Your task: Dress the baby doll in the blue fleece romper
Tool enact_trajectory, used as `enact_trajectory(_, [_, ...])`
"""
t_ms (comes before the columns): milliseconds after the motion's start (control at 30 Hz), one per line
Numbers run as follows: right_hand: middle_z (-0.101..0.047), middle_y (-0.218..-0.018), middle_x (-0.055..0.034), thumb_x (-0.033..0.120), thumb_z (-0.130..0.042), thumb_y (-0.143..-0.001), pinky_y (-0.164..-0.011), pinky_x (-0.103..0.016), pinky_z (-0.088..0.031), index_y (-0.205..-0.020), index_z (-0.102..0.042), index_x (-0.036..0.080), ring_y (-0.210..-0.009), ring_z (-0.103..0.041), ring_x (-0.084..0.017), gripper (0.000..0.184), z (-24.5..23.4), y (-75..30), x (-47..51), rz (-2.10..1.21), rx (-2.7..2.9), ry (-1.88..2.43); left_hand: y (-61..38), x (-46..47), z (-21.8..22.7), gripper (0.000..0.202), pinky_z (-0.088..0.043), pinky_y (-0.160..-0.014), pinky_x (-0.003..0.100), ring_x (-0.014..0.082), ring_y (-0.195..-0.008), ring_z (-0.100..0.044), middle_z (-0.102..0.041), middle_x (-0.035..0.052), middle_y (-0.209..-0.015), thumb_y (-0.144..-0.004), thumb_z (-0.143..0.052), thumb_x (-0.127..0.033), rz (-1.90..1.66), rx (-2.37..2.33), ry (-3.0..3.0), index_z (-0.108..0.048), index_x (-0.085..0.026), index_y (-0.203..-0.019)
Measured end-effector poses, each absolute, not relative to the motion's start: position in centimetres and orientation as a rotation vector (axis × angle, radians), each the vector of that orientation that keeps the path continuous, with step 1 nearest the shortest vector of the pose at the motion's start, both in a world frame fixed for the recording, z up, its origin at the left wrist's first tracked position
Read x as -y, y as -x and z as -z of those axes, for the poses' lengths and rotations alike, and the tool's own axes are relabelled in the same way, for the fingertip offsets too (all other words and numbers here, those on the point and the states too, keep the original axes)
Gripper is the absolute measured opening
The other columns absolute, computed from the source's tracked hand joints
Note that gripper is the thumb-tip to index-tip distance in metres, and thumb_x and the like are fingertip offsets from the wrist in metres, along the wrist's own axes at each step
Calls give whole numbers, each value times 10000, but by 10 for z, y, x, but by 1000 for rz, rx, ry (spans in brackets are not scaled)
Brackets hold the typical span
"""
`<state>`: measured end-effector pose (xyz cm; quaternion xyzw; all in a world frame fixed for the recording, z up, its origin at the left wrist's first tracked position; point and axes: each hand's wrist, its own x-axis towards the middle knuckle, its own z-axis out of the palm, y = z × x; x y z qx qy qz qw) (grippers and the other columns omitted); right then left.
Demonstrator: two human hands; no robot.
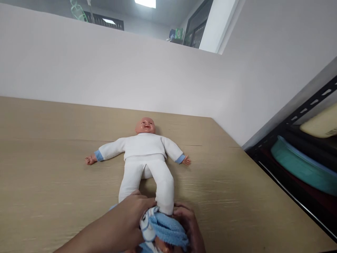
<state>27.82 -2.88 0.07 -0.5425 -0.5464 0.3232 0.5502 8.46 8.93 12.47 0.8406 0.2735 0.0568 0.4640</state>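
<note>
A baby doll (pixel 145 146) lies on its back on the wooden table, arms spread, in a white long-sleeved top with blue cuffs and white leggings (pixel 165 182). At its feet is a bunched blue-and-white garment (pixel 168 228) with a printed pattern. My left hand (pixel 135 214) is closed on the garment's left edge, beside the doll's lower leg. My right hand (pixel 191 225) curls round the garment's other side, with fingers by the ankle of the leg on the right. A bit of the doll's bare foot shows under the cloth; the other foot is hidden behind my left hand.
The wooden table (pixel 52 147) meets a white wall (pixel 105 70) at the back. At the right stands a black metal shelf (pixel 286 196) holding a teal basin (pixel 302 168) and a cream-coloured item (pixel 321 123). An opening above the wall shows another room.
</note>
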Motion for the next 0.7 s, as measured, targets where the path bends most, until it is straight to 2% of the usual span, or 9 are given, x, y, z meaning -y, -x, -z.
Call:
enact_trajectory(100, [-662, -1428, -133, 458, -597, -1017, -994, -369, -582, -1151, -641, 262, -1276, -687, -308, 241, -9, -292, 22, -560, 1443, 1255, -83, -87, -127, 264, -476, -1080, 397, 302, -1163, -611, -722, 38, -1226, -761, -699, -97, -228, -697, -2120, -733, -257, -969])
enact_trajectory(167, [-723, -1325, -84, 473, -597, -1031, -968, -323, -595, -1181, -633, 292, -1198, -727, -264, 239, -13, -297, 16, -569, 1456, 1203, -82, -86, -123, 490, -430, -1158, 428, 334, -1345, -486, -604, 62, -1423, -652, -696, -19, -304, -745, -2147, -728, -267, -1074])
enact_trajectory(200, [-746, -1268, -62, 462, -589, -1036, -931, -295, -607, -1230, -617, 307, -1128, -753, -240, 249, -15, -299, 12, -593, 1448, 1188, -81, -85, -120, 591, -411, -1177, 428, 324, -1376, -455, -564, 62, -1459, -614, -680, 19, -333, -767, -2134, -708, -270, -1129])
enact_trajectory(300, [-778, -1217, -23, 333, -586, -998, -881, -242, -612, -1366, -580, 334, -1053, -778, -211, 368, -23, -306, -1, -637, 1522, 1181, -79, -86, -109, 680, -446, -1097, 390, 271, -1249, -532, -593, 39, -1334, -579, -660, 78, -367, -832, -2038, -630, -260, -1169])
enact_trajectory(367, [-789, -1220, 9, 226, -589, -919, -882, -222, -594, -1370, -604, 351, -1039, -776, -200, 468, -30, -311, -9, -657, 1624, 1175, -76, -89, -107, 564, -470, -994, 370, 260, -1132, -576, -617, 19, -1221, -624, -695, 64, -363, -863, -2007, -595, -246, -1084])
enact_trajectory(433, [-803, -1088, 44, 166, -588, -848, -825, -209, -572, -1258, -668, 352, -922, -764, -180, 458, -37, -315, -18, -695, 1675, 1169, -74, -94, -110, 449, -460, -918, 355, 264, -1065, -589, -633, 7, -1136, -688, -735, 34, -321, -849, -2063, -566, -240, -1002])
enact_trajectory(533, [-755, -910, 37, 160, -595, -820, -771, -245, -538, -1073, -706, 296, -807, -699, -185, 308, -46, -317, -28, -826, 1636, 1194, -73, -106, -118, 329, -426, -841, 333, 261, -991, -592, -652, -8, -1015, -825, -834, -85, -264, -737, -2233, -552, -233, -907])
enact_trajectory(667, [-636, -838, 9, 238, -616, -876, -750, -294, -480, -879, -644, 231, -804, -593, -199, 28, -54, -321, -45, -1154, 1589, 1242, -74, -124, -116, 408, -403, -803, 326, 244, -896, -600, -658, -15, -882, -897, -892, -457, -356, -574, -2344, -566, -222, -828])
enact_trajectory(700, [-601, -828, 12, 266, -631, -888, -744, -297, -462, -865, -626, 226, -800, -564, -196, 47, -56, -323, -51, -1219, 1589, 1244, -74, -127, -114, 434, -403, -794, 326, 241, -877, -600, -657, -11, -867, -896, -873, -529, -373, -568, -2335, -577, -220, -822])
